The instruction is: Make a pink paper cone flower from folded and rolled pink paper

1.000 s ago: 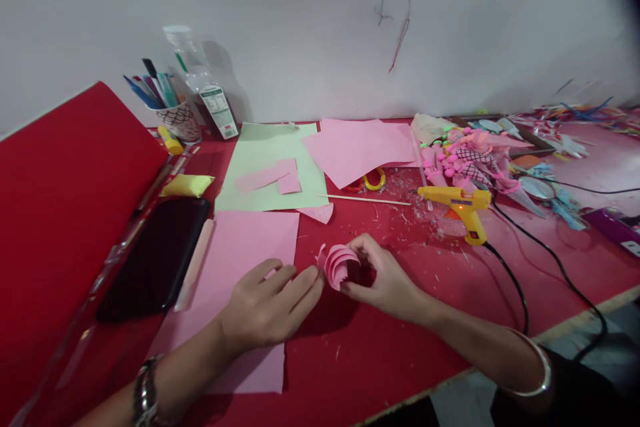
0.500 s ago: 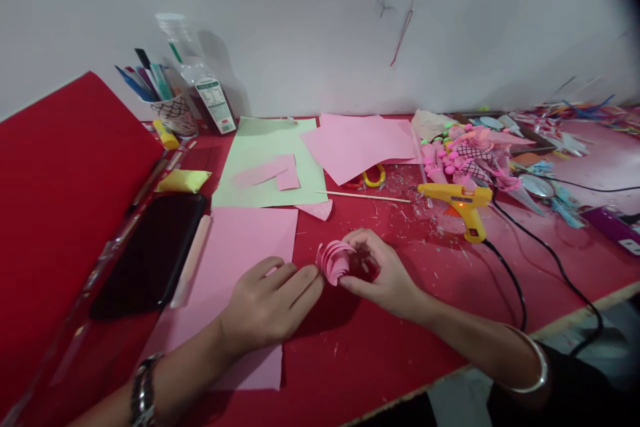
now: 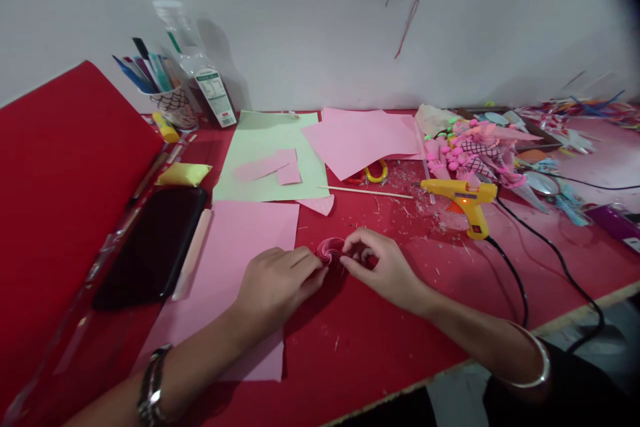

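Over the red table [image 3: 360, 353], near its middle, a pink paper swirl [image 3: 331, 252], wound in thin curved pleats; cannot tell whether lifted or resting. Pinched at the left edge between thumb and fingers of the left hand [image 3: 280, 280]. Met at the right edge by the thumb and forefinger tips of the right hand [image 3: 383, 268], curled in a loose ring; cannot tell whether grasping or only touching.

Just left of the swirl, partly under the left hand and forearm, 1 large pink sheet [image 3: 240, 243]. Beyond that, 1 pale green sheet [image 3: 270, 133] with a small pink scrap [image 3: 289, 170] on top. To the right, overlapping pink sheets [image 3: 370, 137] beside a yellow handle [image 3: 384, 173]. Nearer, 1 thin stick [image 3: 367, 192], lying crosswise.

Farther right, 1 yellow glue gun [image 3: 457, 192] with an orange light aglow, near a pink heap [image 3: 480, 153]. On the left, 1 black phone [image 3: 150, 250] just below a yellow packet [image 3: 184, 174]. Farther back, 1 cup [image 3: 173, 107] of pens next to 1 bottle [image 3: 214, 93].
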